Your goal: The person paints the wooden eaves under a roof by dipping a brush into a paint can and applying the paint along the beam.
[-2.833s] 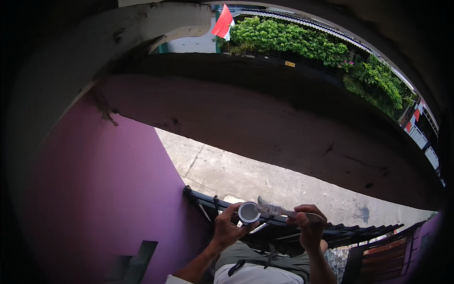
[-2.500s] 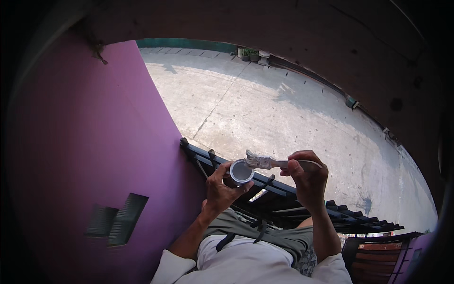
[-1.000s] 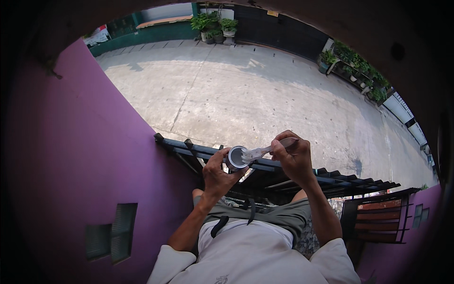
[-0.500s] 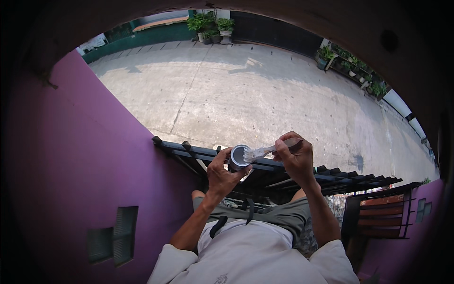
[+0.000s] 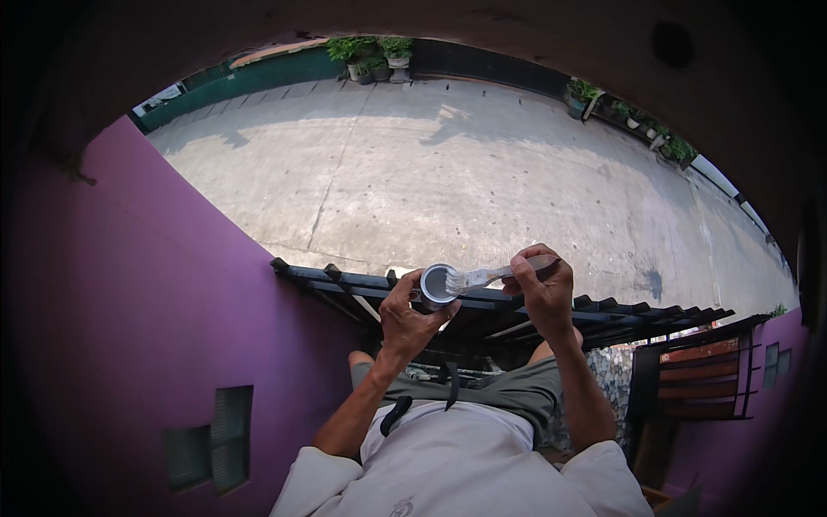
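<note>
As before, brush (image 5: 479, 277) at can (image 5: 438, 284).

The brush (image 5: 476, 277) in the right hand (image 5: 541, 289) has swung down, bristles now meeting the small can (image 5: 438, 284) held by the left hand (image 5: 409, 320).

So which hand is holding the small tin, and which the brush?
The left hand grips the small round tin; the right hand holds the paintbrush, bristles at the tin's rim.

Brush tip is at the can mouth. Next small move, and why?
Probably draw the paintbrush back across the rim of the small can to wipe it. The bristles sit in the opening, the left hand holds the can steady, and the right hand grips the handle.
</note>
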A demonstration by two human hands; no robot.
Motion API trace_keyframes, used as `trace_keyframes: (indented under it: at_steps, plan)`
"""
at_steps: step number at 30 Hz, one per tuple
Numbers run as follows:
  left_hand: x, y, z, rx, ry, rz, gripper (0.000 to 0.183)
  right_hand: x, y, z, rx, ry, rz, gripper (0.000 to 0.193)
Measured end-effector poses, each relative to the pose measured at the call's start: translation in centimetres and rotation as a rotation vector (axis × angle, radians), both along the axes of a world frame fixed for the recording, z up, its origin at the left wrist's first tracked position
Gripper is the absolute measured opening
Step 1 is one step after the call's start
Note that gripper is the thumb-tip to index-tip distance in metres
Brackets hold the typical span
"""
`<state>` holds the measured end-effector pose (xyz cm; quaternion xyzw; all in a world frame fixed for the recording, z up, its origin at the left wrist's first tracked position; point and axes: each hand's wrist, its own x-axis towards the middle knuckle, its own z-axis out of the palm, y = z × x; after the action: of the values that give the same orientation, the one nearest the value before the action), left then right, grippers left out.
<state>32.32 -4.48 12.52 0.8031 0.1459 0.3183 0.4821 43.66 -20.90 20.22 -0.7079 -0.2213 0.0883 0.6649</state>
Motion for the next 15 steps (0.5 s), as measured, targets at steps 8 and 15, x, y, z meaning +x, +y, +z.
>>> trace_keyframes:
  at_steps: [8, 15]
  plan:
    - [1.2, 0.5, -0.6, -0.032, 0.007, -0.049, 0.059, 1.5, -2.2, -1.0, 0.149, 0.093, -0.07, 0.015]
    - [1.2, -0.5, 1.2, -0.108, -0.024, -0.162, 0.055, -1.2, -5.9, -0.4, 0.584, 0.23, -0.22, 0.015]
